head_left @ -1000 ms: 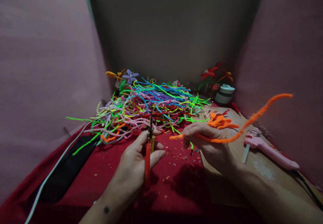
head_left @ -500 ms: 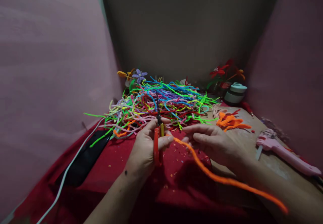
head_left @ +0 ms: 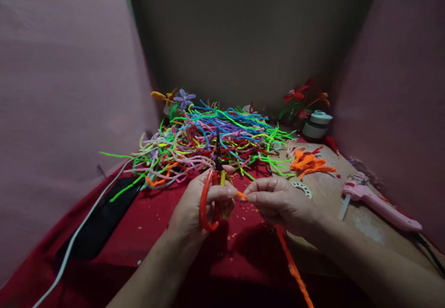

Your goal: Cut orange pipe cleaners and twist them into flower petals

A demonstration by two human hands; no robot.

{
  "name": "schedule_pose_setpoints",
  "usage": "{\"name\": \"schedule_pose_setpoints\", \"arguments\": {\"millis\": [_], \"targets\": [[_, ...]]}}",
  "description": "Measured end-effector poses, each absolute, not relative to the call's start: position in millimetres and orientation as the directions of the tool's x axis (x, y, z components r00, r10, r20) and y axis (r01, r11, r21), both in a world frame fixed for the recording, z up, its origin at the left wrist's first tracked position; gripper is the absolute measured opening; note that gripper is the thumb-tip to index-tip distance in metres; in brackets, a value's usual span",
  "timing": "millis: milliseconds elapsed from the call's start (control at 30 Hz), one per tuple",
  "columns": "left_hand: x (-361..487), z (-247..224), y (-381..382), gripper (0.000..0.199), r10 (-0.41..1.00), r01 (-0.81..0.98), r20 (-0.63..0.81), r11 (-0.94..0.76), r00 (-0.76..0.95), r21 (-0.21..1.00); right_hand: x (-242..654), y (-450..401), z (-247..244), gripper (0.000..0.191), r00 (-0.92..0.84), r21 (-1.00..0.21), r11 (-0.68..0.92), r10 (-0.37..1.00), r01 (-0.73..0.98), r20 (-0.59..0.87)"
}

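Observation:
In the middle of the head view, my left hand [head_left: 194,201] is closed around scissors [head_left: 218,157] with red and yellow handles, their dark blades pointing away from me. Its thumb and a finger also pinch one end of an orange pipe cleaner [head_left: 292,262]. My right hand [head_left: 283,201] is closed just to the right, its fingertips pinching the same pipe cleaner a short way along. A small orange stretch shows between the two hands, bent or looped. The long tail hangs below my right hand and out of the frame.
Behind my hands lies a heap of coloured pipe cleaners [head_left: 222,136]. To the right, bent orange pieces [head_left: 309,163], a white ring [head_left: 301,187] and a pink glue gun [head_left: 378,206] rest on a board. A lidded jar [head_left: 317,125] stands behind; a white cable [head_left: 79,234] runs left.
My right hand has closed on the pipe cleaner and moved in towards my left hand. The pipe cleaner's tail has swung from the right to hanging down. The scissors' handles have turned slightly.

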State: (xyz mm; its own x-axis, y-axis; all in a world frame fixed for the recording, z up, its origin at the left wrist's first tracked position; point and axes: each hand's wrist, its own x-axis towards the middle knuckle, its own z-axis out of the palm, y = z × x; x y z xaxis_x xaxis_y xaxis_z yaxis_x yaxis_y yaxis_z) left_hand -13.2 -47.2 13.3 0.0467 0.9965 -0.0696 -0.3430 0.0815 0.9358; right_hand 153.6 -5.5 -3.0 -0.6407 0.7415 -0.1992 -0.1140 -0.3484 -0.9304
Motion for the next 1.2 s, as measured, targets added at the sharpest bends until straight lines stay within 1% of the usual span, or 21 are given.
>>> {"name": "schedule_pose_setpoints", "arguments": {"millis": [100,200,267,333,367,400,433,467,533,567,633,700,800,867,967,1200], "targets": [[-10.6,13.1,-43.5,0.044,0.996,-0.341,-0.086,0.091,0.032,0.936,152.6,-7.0,-3.1,0.018,-0.621,-0.928,-0.345,0.760,-0.140,-0.189],[-11.1,13.1,-39.7,0.042,0.999,-0.252,-0.046,0.039,-0.022,0.967,150.8,-7.3,-5.3,0.020,-0.605,-0.923,-0.343,0.778,-0.178,-0.172],[-14.9,13.1,-40.6,0.038,0.994,-0.107,0.018,-0.030,-0.105,0.994,150.1,-5.9,-7.0,0.019,-0.587,-0.908,-0.362,0.790,-0.210,-0.180],[-21.1,12.5,-45.9,0.033,0.969,0.164,0.150,-0.118,-0.198,0.979,150.1,-3.3,-8.4,0.018,-0.556,-0.886,-0.385,0.809,-0.257,-0.190],[-24.8,11.7,-50.0,0.030,0.947,0.340,0.234,-0.151,-0.220,0.928,150.3,-1.8,-8.9,0.017,-0.538,-0.876,-0.388,0.822,-0.287,-0.188],[-28.4,10.4,-54.7,0.028,0.927,0.514,0.320,-0.182,-0.194,0.838,150.6,-0.4,-9.2,0.017,-0.521,-0.868,-0.384,0.834,-0.315,-0.180],[-31.7,8.4,-59.4,0.027,0.920,0.656,0.371,-0.202,-0.128,0.727,150.9,0.7,-9.3,0.016,-0.506,-0.862,-0.375,0.846,-0.342,-0.167],[-34.5,5.8,-63.9,0.026,0.929,0.759,0.370,-0.216,-0.035,0.614,151.1,1.6,-9.3,0.015,-0.494,-0.857,-0.365,0.855,-0.364,-0.155],[-37.8,-1.3,-70.4,0.028,0.925,0.886,0.367,-0.247,0.095,0.393,151.1,2.2,-9.0,0.015,-0.473,-0.843,-0.356,0.870,-0.403,-0.141],[-38.2,-5.5,-72.3,0.031,0.918,0.921,0.376,-0.249,0.126,0.300,150.9,2.0,-8.9,0.015,-0.457,-0.833,-0.350,0.879,-0.429,-0.134],[-36.9,-13.8,-73.6,0.036,0.905,0.955,0.394,-0.245,0.162,0.170,150.4,1.2,-8.7,0.016,-0.419,-0.806,-0.338,0.899,-0.487,-0.124],[-33.7,-19.9,-73.2,0.037,0.893,0.965,0.409,-0.248,0.190,0.091,150.1,0.4,-8.4,0.016,-0.400,-0.778,-0.340,0.908,-0.528,-0.125],[-27.9,-22.6,-72.1,0.037,0.890,0.972,0.406,-0.236,0.210,0.013,150.3,-0.1,-7.5,0.017,-0.405,-0.759,-0.359,0.904,-0.543,-0.139],[-24.8,-21.6,-71.9,0.036,0.898,0.978,0.392,-0.211,0.197,-0.009,150.4,-0.3,-6.7,0.019,-0.394,-0.765,-0.346,0.910,-0.543,-0.132],[-21.9,-20.7,-71.7,0.034,0.904,0.979,0.384,-0.202,0.186,0.002,150.1,-0.8,-5.5,0.019,-0.377,-0.779,-0.328,0.917,-0.535,-0.127],[-21.8,-24.3,-70.7,0.033,0.853,0.970,0.470,-0.244,0.227,-0.026,150.0,-2.0,-4.3,0.016,-0.366,-0.784,-0.307,0.924,-0.540,-0.110]]}}
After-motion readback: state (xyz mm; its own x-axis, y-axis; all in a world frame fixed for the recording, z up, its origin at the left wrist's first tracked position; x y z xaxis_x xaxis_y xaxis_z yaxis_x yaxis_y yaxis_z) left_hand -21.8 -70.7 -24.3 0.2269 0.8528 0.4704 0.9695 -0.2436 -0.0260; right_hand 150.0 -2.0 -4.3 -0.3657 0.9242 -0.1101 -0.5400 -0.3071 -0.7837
